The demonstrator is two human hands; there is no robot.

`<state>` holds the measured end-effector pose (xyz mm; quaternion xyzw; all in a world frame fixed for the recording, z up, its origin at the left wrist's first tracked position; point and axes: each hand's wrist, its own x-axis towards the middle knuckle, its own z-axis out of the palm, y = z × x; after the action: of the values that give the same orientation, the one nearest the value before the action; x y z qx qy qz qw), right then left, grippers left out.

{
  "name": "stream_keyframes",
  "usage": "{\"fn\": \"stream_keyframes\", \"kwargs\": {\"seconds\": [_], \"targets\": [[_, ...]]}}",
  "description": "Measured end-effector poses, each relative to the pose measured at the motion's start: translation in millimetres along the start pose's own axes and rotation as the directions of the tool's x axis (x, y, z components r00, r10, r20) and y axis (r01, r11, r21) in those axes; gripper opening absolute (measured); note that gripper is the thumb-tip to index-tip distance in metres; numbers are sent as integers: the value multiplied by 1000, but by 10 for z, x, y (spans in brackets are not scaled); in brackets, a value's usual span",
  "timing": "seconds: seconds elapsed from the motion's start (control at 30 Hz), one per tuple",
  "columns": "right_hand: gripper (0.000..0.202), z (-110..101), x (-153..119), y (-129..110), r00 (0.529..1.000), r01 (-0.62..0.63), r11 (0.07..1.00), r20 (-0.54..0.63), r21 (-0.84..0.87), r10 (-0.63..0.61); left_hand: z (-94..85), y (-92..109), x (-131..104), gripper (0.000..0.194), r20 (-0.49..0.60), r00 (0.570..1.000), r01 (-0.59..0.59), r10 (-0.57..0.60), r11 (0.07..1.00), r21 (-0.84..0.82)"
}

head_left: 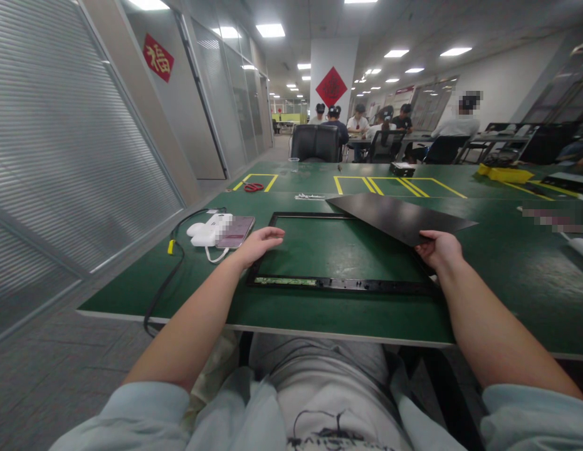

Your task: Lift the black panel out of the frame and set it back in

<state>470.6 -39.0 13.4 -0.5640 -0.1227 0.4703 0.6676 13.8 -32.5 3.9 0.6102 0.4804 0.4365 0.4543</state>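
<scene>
Holding a thin, dark, flat sheet (395, 216) by its near corner, our right hand (437, 250) closes thumb and fingers on the edge. The sheet slants above the green-topped table (338, 318), its left part overlapping the far bar of a black, hollow rectangular frame (348, 285) in this view; we cannot confirm contact between the two. Our left hand (263, 243) extends over the frame's left side, fingers lightly curved and loosely parted. We see nothing in its grasp, and whether it touches the frame is unclear.

The frame lies flat near the table's near edge, its long near bar roughly parallel to that edge. A narrow green circuit strip (285, 282) is exposed at the bar's left end. Toward the table's left edge we find a white rounded plastic device (209, 232) beside a dark, flat phone (239, 232).

Caution: we see support for the sheet at one corner only. If that pinch loosens, or the sheet's weight twists it, the sheet could drop and scratch itself or the frame. If it swings left as it falls, a corner could strike the circuit strip. If its edge catches the far bar, the frame could slide, since our left hand offers no evident clamp.
</scene>
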Motion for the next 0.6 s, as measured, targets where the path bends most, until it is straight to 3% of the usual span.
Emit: {"fn": "stream_keyframes", "kwargs": {"seconds": [0.27,0.47,0.6], "targets": [[21,-19,43,-15,999,-28,1000,21,-8,28,-8,-20,9,50,18,1000,2,-3,1000,24],[26,9,36,-6,999,17,999,37,35,-18,1,-20,-1,45,22,1000,0,0,1000,-4],[28,35,-60,-53,994,38,995,101,88,-47,0,-51,13,47,-45,999,-5,2,998,-65]]}}
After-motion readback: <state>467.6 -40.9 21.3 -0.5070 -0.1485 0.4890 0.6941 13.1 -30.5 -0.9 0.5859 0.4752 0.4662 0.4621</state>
